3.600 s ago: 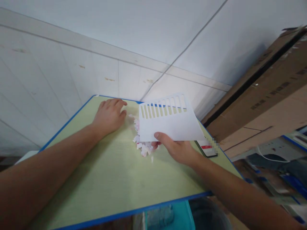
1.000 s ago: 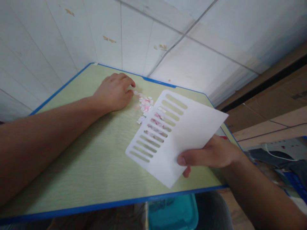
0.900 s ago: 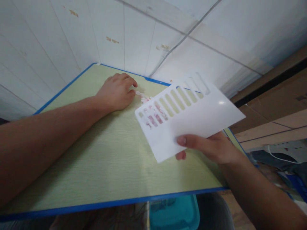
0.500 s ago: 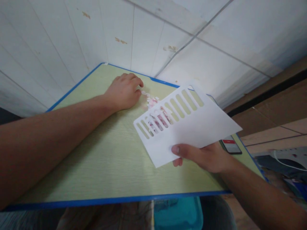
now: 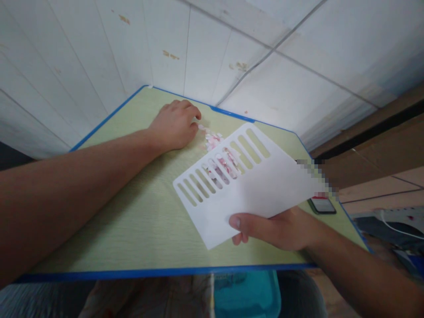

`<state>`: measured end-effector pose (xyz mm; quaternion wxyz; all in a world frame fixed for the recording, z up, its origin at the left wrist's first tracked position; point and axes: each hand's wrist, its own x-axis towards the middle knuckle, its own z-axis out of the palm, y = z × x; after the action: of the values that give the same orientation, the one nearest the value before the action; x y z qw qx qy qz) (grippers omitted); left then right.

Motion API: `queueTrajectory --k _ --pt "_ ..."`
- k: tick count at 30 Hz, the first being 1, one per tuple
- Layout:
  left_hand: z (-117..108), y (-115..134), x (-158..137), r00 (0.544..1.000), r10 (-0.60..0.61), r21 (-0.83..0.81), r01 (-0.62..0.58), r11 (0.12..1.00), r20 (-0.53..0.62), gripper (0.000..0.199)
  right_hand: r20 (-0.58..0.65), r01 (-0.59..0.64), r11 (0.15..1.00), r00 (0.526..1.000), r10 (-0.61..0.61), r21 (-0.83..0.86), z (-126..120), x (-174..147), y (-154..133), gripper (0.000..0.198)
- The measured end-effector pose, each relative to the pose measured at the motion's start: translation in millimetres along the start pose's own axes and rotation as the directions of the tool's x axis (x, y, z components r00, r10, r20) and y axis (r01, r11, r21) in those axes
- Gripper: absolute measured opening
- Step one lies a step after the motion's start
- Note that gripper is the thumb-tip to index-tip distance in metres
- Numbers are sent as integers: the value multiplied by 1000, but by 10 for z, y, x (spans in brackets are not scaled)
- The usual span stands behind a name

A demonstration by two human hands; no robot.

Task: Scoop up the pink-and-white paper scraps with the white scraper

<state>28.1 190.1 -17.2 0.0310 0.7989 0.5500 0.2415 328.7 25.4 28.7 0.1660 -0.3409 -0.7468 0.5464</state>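
My right hand (image 5: 271, 227) grips a white sheet of paper or card (image 5: 258, 198) by its near edge, thumb on top and fingers beneath. A row of long rounded slots is cut along its far side. Through the middle slots show pink and purple patterned pieces (image 5: 223, 165) lying below. Small pink and white scraps (image 5: 213, 139) are gathered beyond the sheet. Just left of them my left hand (image 5: 177, 123) rests on the table, palm down and fingers bent. Its thumb and forefinger stand apart, with a pale spot between them that I cannot make out.
The pale green table (image 5: 132, 225) has a blue edge and stands against a white wall (image 5: 165, 35). A phone (image 5: 322, 205) lies at its right side. A grey cable (image 5: 251, 70) runs down the wall. Below the near edge is a teal container (image 5: 247, 293).
My right hand has brought the slotted sheet nearer to me, slightly left and away from the scraps. My left hand stays in about the same place on the table.
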Motion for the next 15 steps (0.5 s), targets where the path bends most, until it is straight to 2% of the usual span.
queueTrajectory --k 4,7,15 --pt "-10 19 15 1000 -15 22 15 1000 16 49 -65 -55 992 996 63 117 -10 -6 37 31" --pt "5 0 20 1000 8 26 -8 1000 -7 46 -114 -66 992 990 78 107 -32 0 38 33" --pt "80 -105 42 997 62 32 -61 998 -52 41 2 -87 987 996 87 135 4 -2 -12 30"
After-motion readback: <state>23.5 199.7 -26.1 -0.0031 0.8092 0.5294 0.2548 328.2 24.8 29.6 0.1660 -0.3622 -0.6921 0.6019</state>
